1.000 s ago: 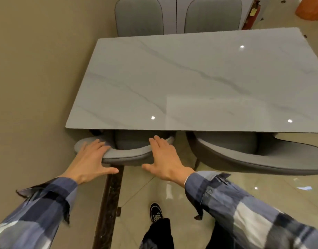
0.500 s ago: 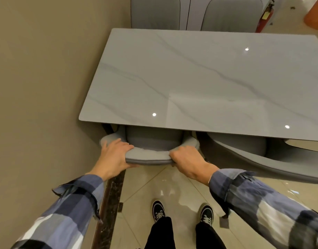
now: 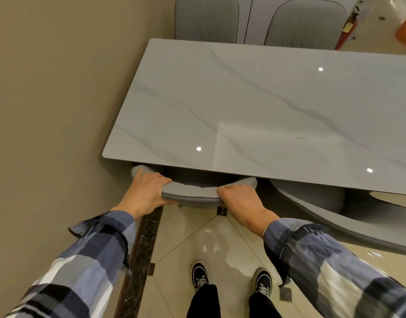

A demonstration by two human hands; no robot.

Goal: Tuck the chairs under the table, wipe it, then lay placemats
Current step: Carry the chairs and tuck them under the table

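Observation:
A grey padded chair (image 3: pixel 190 193) sits at the near left of the white marble table (image 3: pixel 266 106), its seat mostly hidden under the tabletop. My left hand (image 3: pixel 147 191) grips the left end of its curved backrest, fingers curled over the top. My right hand (image 3: pixel 238 198) grips the right end the same way. A second grey chair (image 3: pixel 349 216) stands to the right, its back sticking out further from the table's near edge.
A beige wall (image 3: pixel 48 111) runs close along the left side of the table. Two more grey chairs (image 3: pixel 206 18) stand at the far side. My feet (image 3: pixel 232 281) are on the glossy tiled floor. A red object (image 3: pixel 346 28) stands at the far right.
My hands went from resting flat on the chair's backrest to gripping it, and the chair has slid further under the table. I stepped closer.

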